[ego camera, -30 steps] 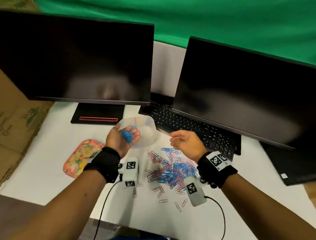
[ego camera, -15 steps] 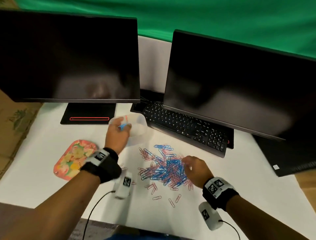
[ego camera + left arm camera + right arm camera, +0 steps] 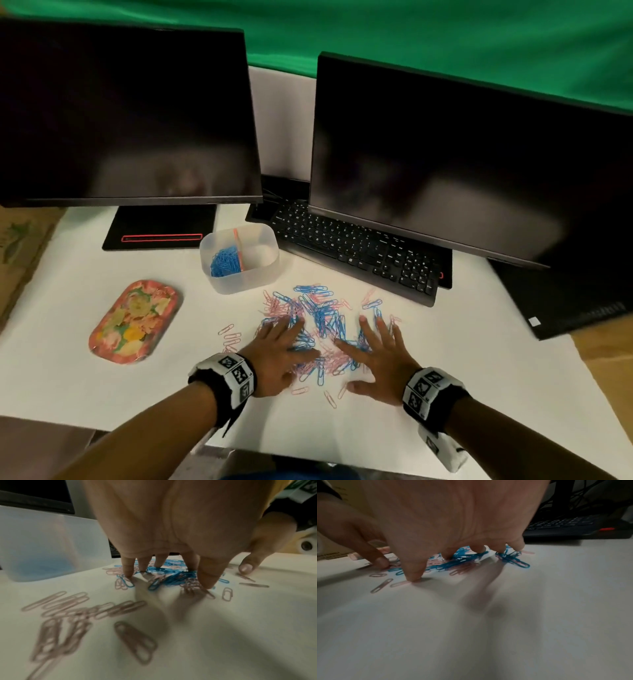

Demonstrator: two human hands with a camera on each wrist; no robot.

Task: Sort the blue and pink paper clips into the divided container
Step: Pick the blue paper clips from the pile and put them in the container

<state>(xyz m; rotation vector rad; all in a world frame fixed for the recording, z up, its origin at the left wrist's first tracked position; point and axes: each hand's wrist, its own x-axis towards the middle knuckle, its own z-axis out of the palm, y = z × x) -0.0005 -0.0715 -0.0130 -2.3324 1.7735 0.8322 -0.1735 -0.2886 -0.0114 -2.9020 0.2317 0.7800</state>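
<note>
A mixed pile of blue and pink paper clips [image 3: 322, 318] lies on the white table. Both hands lie spread on it, palms down. My left hand [image 3: 277, 346] presses its fingertips [image 3: 127, 573] into the pile's left side. My right hand [image 3: 375, 346] covers the right side, fingertips [image 3: 414, 577] touching the table and clips. Neither hand holds anything. The translucent divided container [image 3: 239, 281] stands behind the pile; its left compartment holds blue clips [image 3: 224, 262], and an orange divider [image 3: 238, 246] splits it. Loose pink clips [image 3: 72, 603] lie near my left wrist.
A flowered oval tray [image 3: 135, 320] lies at the left. A black keyboard [image 3: 356, 251] and two dark monitors [image 3: 130, 113] stand behind the container. A monitor base [image 3: 159, 228] sits behind the container's left side. The table's front edge [image 3: 308, 459] runs below my wrists.
My left hand left the container, where the blue clips now lie, and came down flat onto the pile. My right hand spread open on the pile's right side.
</note>
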